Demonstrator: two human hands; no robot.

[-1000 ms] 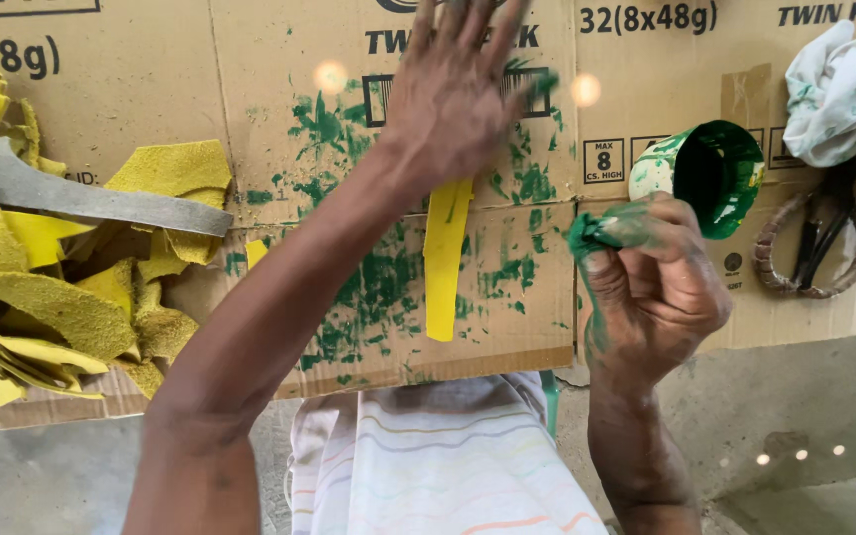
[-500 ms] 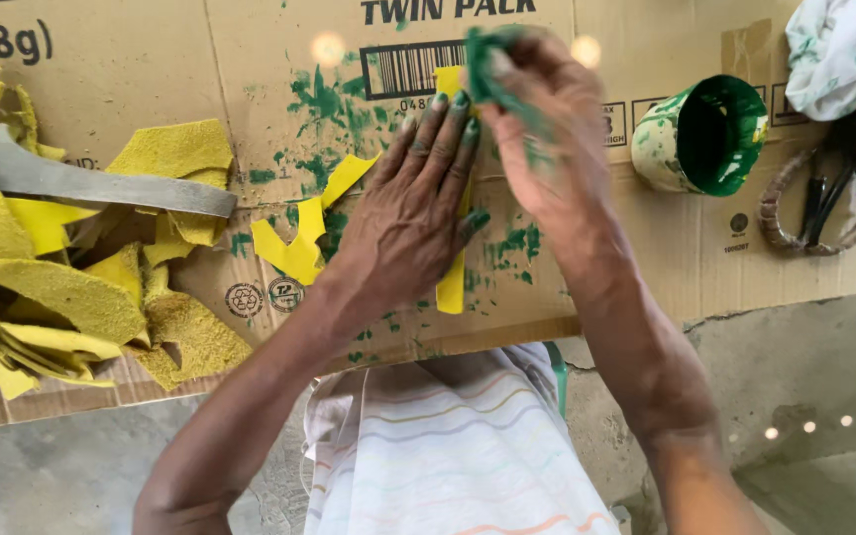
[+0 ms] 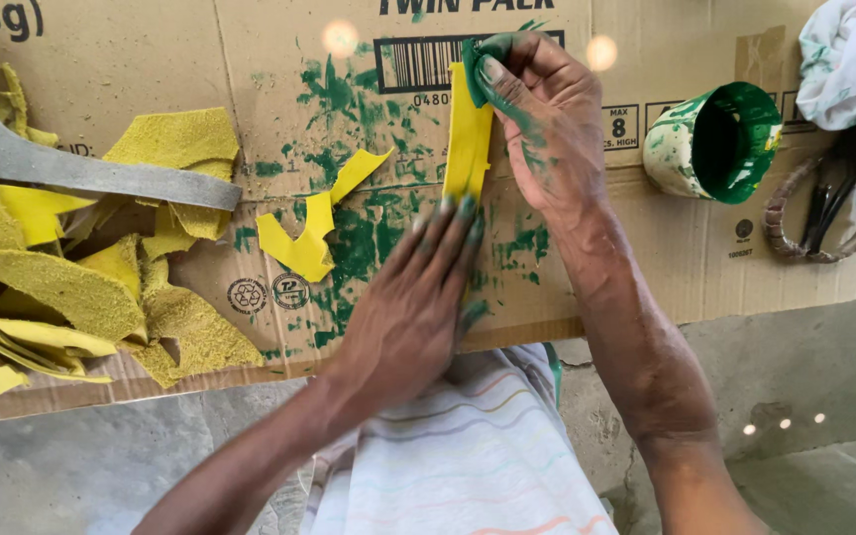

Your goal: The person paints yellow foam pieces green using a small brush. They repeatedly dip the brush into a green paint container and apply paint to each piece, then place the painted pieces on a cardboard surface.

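Head view: right hand (image 3: 547, 129) pinches a green-soaked pad (image 3: 475, 69) on the top end of a yellow strip (image 3: 468, 139); left hand (image 3: 418, 297), flat and open, pins the lower end. Strip mostly unpainted; yellow scrap pile (image 3: 71, 277) waits well left.

The right hand (image 3: 547, 119), a second ago beside the green-stained cup (image 3: 715, 144) with a green rag (image 3: 475, 69), now presses that rag on the top of the yellow strip (image 3: 468, 139). The left hand (image 3: 418, 307), raised before, now lies flat, fingertips pinning the strip's lower end to the cardboard (image 3: 646, 248).
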